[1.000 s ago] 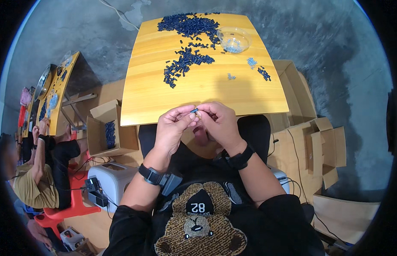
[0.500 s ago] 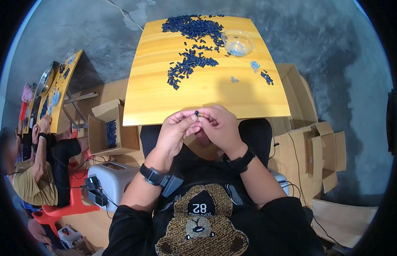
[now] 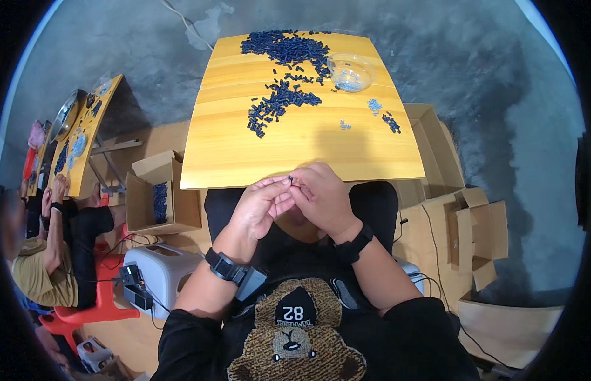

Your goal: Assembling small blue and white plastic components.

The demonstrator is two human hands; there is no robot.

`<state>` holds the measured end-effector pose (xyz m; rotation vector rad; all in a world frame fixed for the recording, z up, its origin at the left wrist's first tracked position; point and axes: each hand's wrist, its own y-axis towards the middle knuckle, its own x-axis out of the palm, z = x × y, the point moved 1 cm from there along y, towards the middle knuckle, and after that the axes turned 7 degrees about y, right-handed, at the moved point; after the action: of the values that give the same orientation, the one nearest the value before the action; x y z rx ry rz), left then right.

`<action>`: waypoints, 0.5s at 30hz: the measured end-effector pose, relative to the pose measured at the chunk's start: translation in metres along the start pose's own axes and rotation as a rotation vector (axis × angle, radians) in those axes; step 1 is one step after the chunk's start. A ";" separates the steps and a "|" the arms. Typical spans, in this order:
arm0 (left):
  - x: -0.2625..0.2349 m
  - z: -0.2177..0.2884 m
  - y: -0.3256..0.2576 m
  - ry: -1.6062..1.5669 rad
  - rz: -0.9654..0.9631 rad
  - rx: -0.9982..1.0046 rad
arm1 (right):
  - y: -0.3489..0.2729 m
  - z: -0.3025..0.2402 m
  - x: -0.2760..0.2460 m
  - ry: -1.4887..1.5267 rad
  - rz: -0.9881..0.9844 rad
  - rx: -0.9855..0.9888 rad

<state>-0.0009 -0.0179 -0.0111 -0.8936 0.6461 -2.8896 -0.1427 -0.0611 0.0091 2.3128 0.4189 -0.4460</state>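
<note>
1 yellow wooden table (image 3: 244,159), grey concrete floor (image 3: 149,70), cardboard boxes (image 3: 157,193)

A tiny dark part (image 3: 290,178), too small to make out in shape, is pinched between the fingertips of both hands, just above the near edge of a yellow wooden table (image 3: 232,152). The left hand (image 3: 260,206) and right hand (image 3: 322,198) press together around it, fingers curled, touching each other. Most of the part is hidden by the fingertips; only a dark speck shows at the top, where thumbs and forefingers meet.
</note>
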 end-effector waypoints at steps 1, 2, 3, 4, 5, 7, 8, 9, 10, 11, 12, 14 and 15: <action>0.000 -0.001 -0.001 -0.002 -0.007 0.002 | -0.001 -0.002 -0.001 -0.007 0.001 -0.003; -0.001 -0.001 -0.003 0.045 -0.003 -0.004 | -0.002 -0.004 -0.003 0.021 -0.035 0.028; -0.001 -0.001 -0.004 0.093 0.001 -0.008 | -0.002 -0.006 -0.004 0.050 -0.069 0.058; -0.002 0.000 -0.004 0.092 -0.006 -0.005 | -0.002 -0.007 -0.004 0.043 -0.067 0.054; -0.002 0.000 -0.005 0.113 -0.004 -0.012 | -0.002 -0.009 -0.004 0.053 -0.077 0.069; -0.002 0.001 -0.008 0.132 -0.008 -0.021 | -0.003 -0.012 -0.006 0.056 -0.086 0.086; -0.001 0.000 -0.009 0.147 -0.006 -0.021 | -0.004 -0.013 -0.006 0.041 -0.101 0.088; -0.001 0.001 -0.010 0.164 -0.002 -0.021 | -0.004 -0.013 -0.006 0.028 -0.114 0.090; -0.001 0.001 -0.010 0.165 -0.005 -0.023 | -0.005 -0.012 -0.006 0.026 -0.112 0.092; -0.002 0.001 -0.009 0.169 -0.014 -0.022 | -0.005 -0.010 -0.005 0.011 -0.130 0.095; -0.003 -0.001 -0.008 0.169 -0.020 -0.023 | -0.007 -0.008 -0.005 -0.002 -0.153 0.100; -0.006 0.000 -0.005 0.184 0.018 -0.013 | -0.006 -0.009 -0.008 -0.021 -0.170 0.122; -0.007 0.002 -0.003 0.203 0.052 0.002 | -0.006 -0.008 -0.010 -0.042 -0.183 0.139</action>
<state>0.0063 -0.0147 -0.0115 -0.5784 0.6687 -2.9568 -0.1522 -0.0528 0.0156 2.4036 0.5994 -0.6295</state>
